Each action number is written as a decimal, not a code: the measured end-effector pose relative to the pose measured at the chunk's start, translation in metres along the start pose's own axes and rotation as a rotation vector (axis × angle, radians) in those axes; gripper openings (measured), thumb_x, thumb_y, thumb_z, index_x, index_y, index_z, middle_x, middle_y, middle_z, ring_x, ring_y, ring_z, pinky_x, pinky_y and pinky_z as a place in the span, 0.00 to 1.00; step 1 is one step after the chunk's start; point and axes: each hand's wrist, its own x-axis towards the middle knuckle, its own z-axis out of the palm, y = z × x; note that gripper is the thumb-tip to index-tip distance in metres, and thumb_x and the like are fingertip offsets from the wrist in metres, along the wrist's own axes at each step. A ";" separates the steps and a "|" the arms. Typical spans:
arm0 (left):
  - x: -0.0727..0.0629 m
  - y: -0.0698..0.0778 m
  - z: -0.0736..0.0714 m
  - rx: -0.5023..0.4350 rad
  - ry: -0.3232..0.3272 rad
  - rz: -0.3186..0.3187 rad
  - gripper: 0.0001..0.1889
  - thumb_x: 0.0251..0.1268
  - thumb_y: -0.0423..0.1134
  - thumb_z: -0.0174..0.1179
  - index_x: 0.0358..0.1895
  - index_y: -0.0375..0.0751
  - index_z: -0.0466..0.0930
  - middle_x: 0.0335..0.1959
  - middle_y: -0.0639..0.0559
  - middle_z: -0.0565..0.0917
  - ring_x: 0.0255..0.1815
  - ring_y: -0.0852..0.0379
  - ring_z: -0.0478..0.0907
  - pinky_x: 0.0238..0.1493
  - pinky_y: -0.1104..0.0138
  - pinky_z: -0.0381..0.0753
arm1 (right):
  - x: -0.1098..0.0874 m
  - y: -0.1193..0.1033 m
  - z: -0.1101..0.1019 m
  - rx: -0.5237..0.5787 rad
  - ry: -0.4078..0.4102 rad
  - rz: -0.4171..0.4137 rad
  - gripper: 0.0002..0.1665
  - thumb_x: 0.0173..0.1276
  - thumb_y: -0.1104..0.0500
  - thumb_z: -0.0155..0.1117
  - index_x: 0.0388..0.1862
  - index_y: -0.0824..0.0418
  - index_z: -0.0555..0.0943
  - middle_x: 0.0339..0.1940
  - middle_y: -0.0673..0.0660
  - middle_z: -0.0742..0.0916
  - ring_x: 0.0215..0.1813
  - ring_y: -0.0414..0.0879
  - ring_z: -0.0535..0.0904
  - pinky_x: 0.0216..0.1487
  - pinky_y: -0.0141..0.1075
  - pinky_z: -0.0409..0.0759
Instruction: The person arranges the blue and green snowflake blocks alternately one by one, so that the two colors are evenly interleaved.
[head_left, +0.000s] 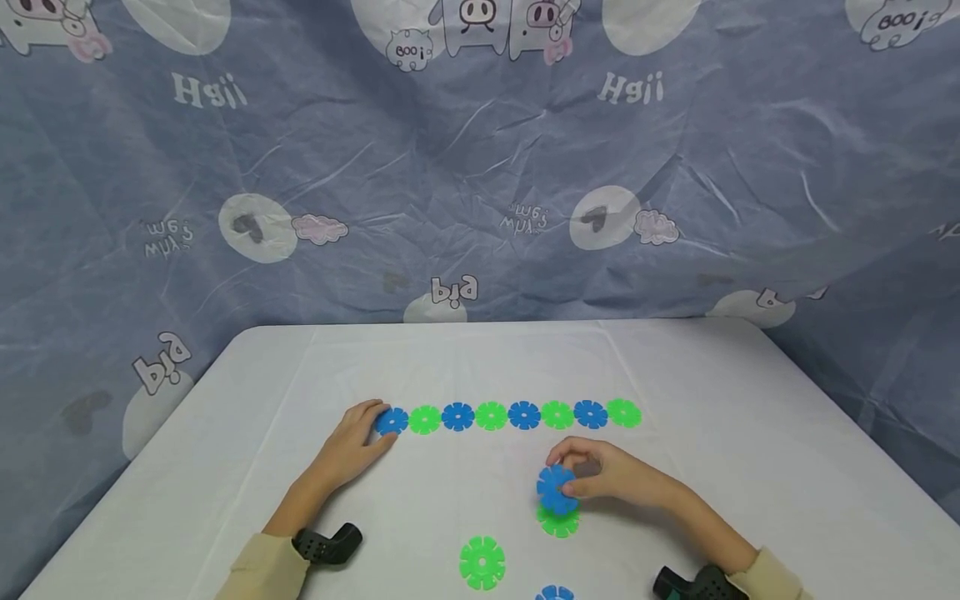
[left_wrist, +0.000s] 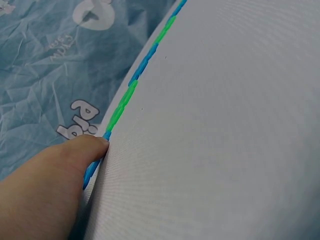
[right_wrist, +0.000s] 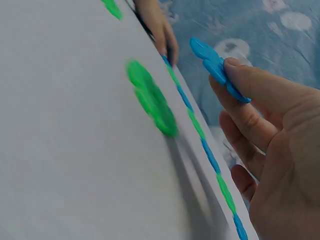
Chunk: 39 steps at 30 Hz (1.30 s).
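My right hand (head_left: pixel 618 477) pinches a blue snowflake building disc (head_left: pixel 555 490) between thumb and fingers, raised off the table. In the head view that disc partly covers a green snowflake disc (head_left: pixel 558 523) below it. Far left, my left hand (head_left: pixel 348 446) rests at the end of a row, its thumb and fingers touching the edge of a blue disc (head_left: pixel 392 422). Blue and green discs alternate along this row, ending at the right with a green disc (head_left: pixel 624 413). The left wrist view shows the left thumb (left_wrist: pixel 82 152) against the end blue disc (left_wrist: pixel 91 175).
Nearer the front of the white table (head_left: pixel 405 517) lies a green disc (head_left: pixel 482 562). Another blue disc (head_left: pixel 555 593) is cut off by the lower frame edge. A patterned blue-grey cloth (head_left: pixel 480 167) hangs behind the table's far edge.
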 end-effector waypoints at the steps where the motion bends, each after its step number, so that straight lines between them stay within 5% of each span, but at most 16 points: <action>1: 0.000 0.000 0.000 0.002 0.004 0.002 0.30 0.60 0.50 0.54 0.62 0.37 0.66 0.64 0.39 0.65 0.67 0.41 0.59 0.63 0.45 0.61 | -0.001 0.002 -0.006 -0.008 0.020 0.000 0.18 0.62 0.58 0.61 0.51 0.57 0.73 0.33 0.49 0.77 0.42 0.37 0.72 0.47 0.31 0.69; 9: 0.000 -0.003 0.000 0.009 0.013 0.015 0.30 0.60 0.50 0.54 0.61 0.36 0.66 0.63 0.38 0.66 0.66 0.40 0.59 0.63 0.45 0.62 | -0.014 0.024 -0.047 -0.053 0.192 -0.021 0.21 0.64 0.60 0.57 0.55 0.66 0.68 0.29 0.47 0.78 0.33 0.35 0.74 0.36 0.30 0.71; 17: 0.001 -0.003 0.002 0.001 -0.009 0.002 0.31 0.60 0.52 0.54 0.62 0.37 0.65 0.64 0.39 0.65 0.67 0.41 0.58 0.64 0.46 0.61 | -0.030 0.047 -0.075 -0.147 0.512 0.102 0.24 0.65 0.54 0.58 0.57 0.63 0.68 0.29 0.48 0.80 0.32 0.36 0.72 0.32 0.30 0.68; 24: 0.000 -0.004 0.001 0.007 0.001 0.011 0.31 0.60 0.52 0.54 0.62 0.36 0.65 0.64 0.39 0.65 0.67 0.40 0.58 0.63 0.45 0.61 | -0.036 0.065 -0.087 -0.278 0.758 0.214 0.29 0.65 0.47 0.56 0.59 0.61 0.67 0.29 0.41 0.81 0.33 0.27 0.70 0.34 0.25 0.67; 29: 0.000 -0.002 -0.001 0.002 -0.006 0.010 0.31 0.60 0.52 0.54 0.62 0.36 0.65 0.64 0.38 0.65 0.67 0.40 0.58 0.63 0.44 0.61 | -0.038 0.075 -0.089 -0.357 0.860 0.243 0.28 0.65 0.48 0.56 0.58 0.62 0.68 0.33 0.52 0.85 0.33 0.21 0.70 0.34 0.23 0.71; 34: 0.000 -0.001 -0.001 -0.002 -0.008 0.002 0.31 0.60 0.52 0.54 0.63 0.36 0.64 0.64 0.39 0.64 0.67 0.40 0.58 0.64 0.45 0.60 | -0.035 0.079 -0.086 -0.388 0.913 0.295 0.27 0.67 0.50 0.53 0.60 0.63 0.66 0.40 0.64 0.83 0.42 0.43 0.78 0.40 0.35 0.75; 39: 0.000 -0.002 0.000 0.003 -0.007 0.000 0.31 0.60 0.52 0.54 0.62 0.37 0.65 0.64 0.39 0.65 0.67 0.41 0.58 0.64 0.45 0.61 | -0.034 0.078 -0.082 -0.397 0.910 0.349 0.25 0.68 0.55 0.51 0.61 0.65 0.64 0.49 0.71 0.78 0.50 0.62 0.72 0.45 0.50 0.71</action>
